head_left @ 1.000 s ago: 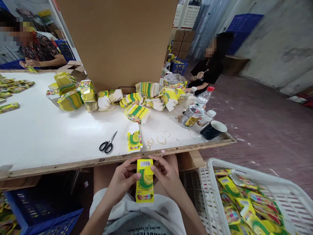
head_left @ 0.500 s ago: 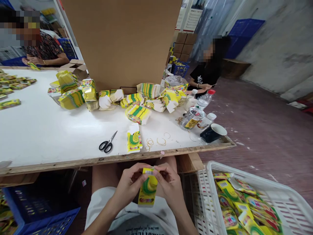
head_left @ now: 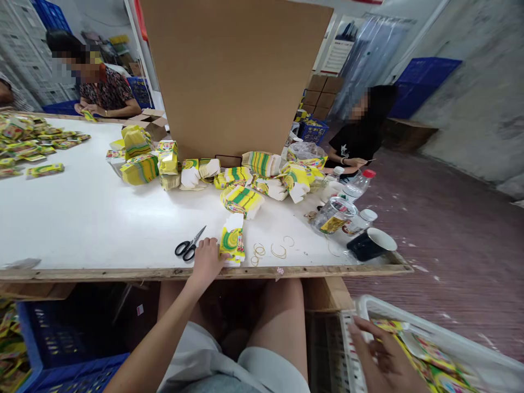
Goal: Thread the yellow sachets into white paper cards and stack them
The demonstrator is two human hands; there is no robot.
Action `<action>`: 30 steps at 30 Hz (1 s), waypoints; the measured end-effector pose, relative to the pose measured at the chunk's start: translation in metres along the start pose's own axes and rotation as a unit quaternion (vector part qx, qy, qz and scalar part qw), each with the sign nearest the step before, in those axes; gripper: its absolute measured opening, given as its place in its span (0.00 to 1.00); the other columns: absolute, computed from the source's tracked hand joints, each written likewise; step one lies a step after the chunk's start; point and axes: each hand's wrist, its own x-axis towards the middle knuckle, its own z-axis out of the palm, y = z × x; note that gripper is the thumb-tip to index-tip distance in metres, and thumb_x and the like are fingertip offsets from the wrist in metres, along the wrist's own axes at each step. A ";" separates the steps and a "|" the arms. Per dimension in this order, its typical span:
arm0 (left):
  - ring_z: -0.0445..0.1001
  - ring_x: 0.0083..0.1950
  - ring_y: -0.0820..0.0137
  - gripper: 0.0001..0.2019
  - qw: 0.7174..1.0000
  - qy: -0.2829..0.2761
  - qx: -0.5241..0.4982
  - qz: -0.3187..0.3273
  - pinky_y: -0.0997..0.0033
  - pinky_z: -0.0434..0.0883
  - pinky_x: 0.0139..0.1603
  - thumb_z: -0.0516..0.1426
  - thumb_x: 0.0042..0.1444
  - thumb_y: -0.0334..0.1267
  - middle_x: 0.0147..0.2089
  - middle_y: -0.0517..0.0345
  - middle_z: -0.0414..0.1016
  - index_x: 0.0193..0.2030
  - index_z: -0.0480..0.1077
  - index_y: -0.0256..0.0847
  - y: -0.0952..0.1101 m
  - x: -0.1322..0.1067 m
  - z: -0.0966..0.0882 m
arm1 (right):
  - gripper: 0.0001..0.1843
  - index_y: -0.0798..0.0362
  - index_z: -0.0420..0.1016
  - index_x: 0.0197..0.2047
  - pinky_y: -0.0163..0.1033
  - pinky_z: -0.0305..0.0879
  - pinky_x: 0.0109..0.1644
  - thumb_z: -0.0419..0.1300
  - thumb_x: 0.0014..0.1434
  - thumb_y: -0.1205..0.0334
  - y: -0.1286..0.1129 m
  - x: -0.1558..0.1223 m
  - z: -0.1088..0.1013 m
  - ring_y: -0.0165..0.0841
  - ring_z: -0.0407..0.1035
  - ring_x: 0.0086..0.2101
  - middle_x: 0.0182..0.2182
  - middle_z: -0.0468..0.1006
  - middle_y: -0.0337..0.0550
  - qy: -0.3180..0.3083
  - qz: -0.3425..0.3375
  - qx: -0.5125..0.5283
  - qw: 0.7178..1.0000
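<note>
My left hand [head_left: 208,260] rests on the table at the left edge of a small stack of flattened yellow-green cartons [head_left: 232,241]. Its thumb touches the lower left corner of the stack, and the other fingers lie on the tabletop, apart from the thumb. Black-handled scissors [head_left: 190,245] lie just left of that hand. Low at the right, my right hand [head_left: 382,357] hangs over the white plastic basket [head_left: 440,330], fingers apart and slightly bent, with nothing seen in them. Several yellow packets [head_left: 436,352] lie inside the basket, partly hidden by this hand.
Bundles of cartons [head_left: 241,201] line the back of the table before a tall cardboard sheet [head_left: 237,76]. Rubber bands [head_left: 258,250], a clear jar [head_left: 333,215] and a dark mug [head_left: 371,244] are at right. A blue crate [head_left: 73,376] stands lower left. Two co-workers sit beyond.
The yellow carton held between both hands has left them. My left hand has moved forward to the stack on the table; my right hand has moved right, over the basket. The view has shifted.
</note>
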 end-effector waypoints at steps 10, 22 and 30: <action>0.69 0.31 0.68 0.11 0.991 -0.011 -0.131 0.029 0.72 0.64 0.33 0.55 0.58 0.44 0.28 0.59 0.73 0.29 0.70 0.40 0.029 -0.035 -0.040 | 0.20 0.50 0.78 0.43 0.40 0.74 0.38 0.63 0.55 0.44 -0.076 -0.020 0.085 0.40 0.76 0.35 0.38 0.83 0.48 -0.144 -0.001 0.238 0.961; 0.79 0.47 0.59 0.19 0.726 -0.254 -0.636 -0.064 0.63 0.71 0.52 0.64 0.53 0.50 0.43 0.49 0.82 0.45 0.78 0.40 0.050 -0.092 -0.020 | 0.22 0.53 0.76 0.38 0.41 0.73 0.36 0.71 0.48 0.46 -0.092 -0.047 0.121 0.38 0.76 0.32 0.31 0.83 0.47 -0.247 0.123 0.478 0.834; 0.81 0.46 0.56 0.15 0.639 -0.270 -0.709 -0.125 0.61 0.74 0.50 0.67 0.50 0.45 0.43 0.46 0.84 0.40 0.79 0.36 0.051 -0.096 -0.017 | 0.20 0.53 0.79 0.39 0.43 0.73 0.42 0.72 0.48 0.48 -0.098 -0.058 0.128 0.39 0.76 0.35 0.34 0.83 0.47 -0.251 0.143 0.479 0.829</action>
